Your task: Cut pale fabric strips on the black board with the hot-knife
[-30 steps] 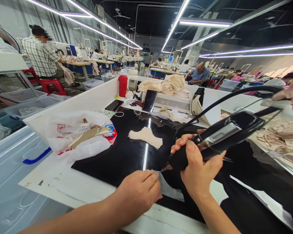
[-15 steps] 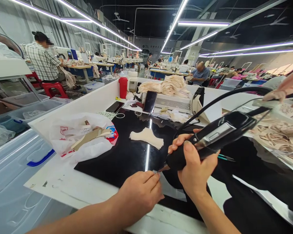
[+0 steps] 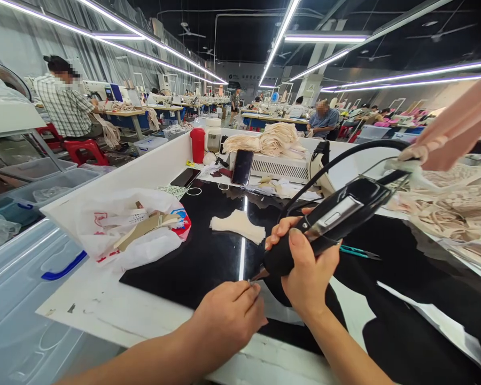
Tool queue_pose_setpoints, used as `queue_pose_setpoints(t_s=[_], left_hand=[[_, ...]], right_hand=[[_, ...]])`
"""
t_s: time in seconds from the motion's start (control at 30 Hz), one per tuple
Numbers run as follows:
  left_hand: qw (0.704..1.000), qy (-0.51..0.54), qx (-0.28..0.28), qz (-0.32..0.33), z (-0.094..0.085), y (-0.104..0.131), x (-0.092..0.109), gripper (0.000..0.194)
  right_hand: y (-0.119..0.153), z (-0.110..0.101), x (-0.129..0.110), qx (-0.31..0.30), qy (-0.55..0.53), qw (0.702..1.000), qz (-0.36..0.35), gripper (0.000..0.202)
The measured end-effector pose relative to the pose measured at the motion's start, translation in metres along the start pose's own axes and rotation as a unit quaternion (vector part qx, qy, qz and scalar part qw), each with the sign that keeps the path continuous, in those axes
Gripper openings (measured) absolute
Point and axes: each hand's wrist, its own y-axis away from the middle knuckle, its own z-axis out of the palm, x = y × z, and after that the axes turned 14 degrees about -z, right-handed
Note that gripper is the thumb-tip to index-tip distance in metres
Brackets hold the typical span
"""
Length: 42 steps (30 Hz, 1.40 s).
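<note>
My right hand [image 3: 310, 272] is wrapped around a black corded power tool [image 3: 332, 216], tilted with its narrow metal tip pointing down to the left. Right at that tip, my left hand [image 3: 228, 315] is closed with thumb and fingers pinched together; what they hold is mostly hidden. Pale pink cloth [image 3: 449, 139] is tied around the tool's cord end. Beyond my hands, a cream cut fabric piece [image 3: 238, 224] lies flat on a glossy black sheet [image 3: 156, 272]. To the right of my right hand are teal-handled tweezers [image 3: 361, 252].
A white plastic bag [image 3: 132, 248] with scraps lies at left. Farther back are a phone [image 3: 242, 167], a red cup [image 3: 198, 145] and stacked cream fabric [image 3: 280, 140] on a white box. Beige fabric [image 3: 457, 208] heaps at right. Clear bins [image 3: 24, 299] stand beside the table.
The view has shifted slightly, so most things sit a little farther left. The pink cloth at the tool's rear hangs differently. Both hands keep their hold near the tool's tip.
</note>
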Motion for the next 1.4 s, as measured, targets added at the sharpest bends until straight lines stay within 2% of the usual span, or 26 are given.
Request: queue_pose_setpoints(t_s=[0.17,0.3,0.47,0.63,0.9,1.17,1.4], left_hand=[[1.000,0.004,-0.018,-0.007,0.003,0.002,0.000,0.023],[0.999,0.023,-0.018,-0.014,0.004,0.003,-0.001,0.023],[0.998,0.043,-0.031,-0.031,-0.001,0.002,-0.003,0.024],[0.998,0.037,-0.047,-0.026,-0.006,0.001,-0.004,0.029],[0.998,0.021,-0.056,-0.020,-0.011,-0.001,-0.006,0.028],[0.998,0.007,-0.069,0.000,-0.014,-0.005,-0.007,0.026],[0.998,0.040,-0.055,-0.001,-0.020,-0.015,-0.002,0.024]], right_hand=[[0.001,0.001,0.000,-0.009,-0.007,1.000,-0.002,0.036],[-0.006,-0.004,-0.009,-0.025,-0.008,1.000,-0.010,0.039],[-0.017,-0.022,-0.032,-0.018,0.049,0.998,-0.043,0.040],[-0.012,-0.043,-0.047,-0.005,0.119,0.992,-0.036,0.038],[0.000,-0.049,-0.045,-0.008,0.062,0.997,-0.039,0.037],[0.005,-0.060,-0.047,-0.007,0.088,0.996,-0.029,0.035],[0.000,-0.062,-0.051,0.006,0.074,0.996,-0.044,0.035]])
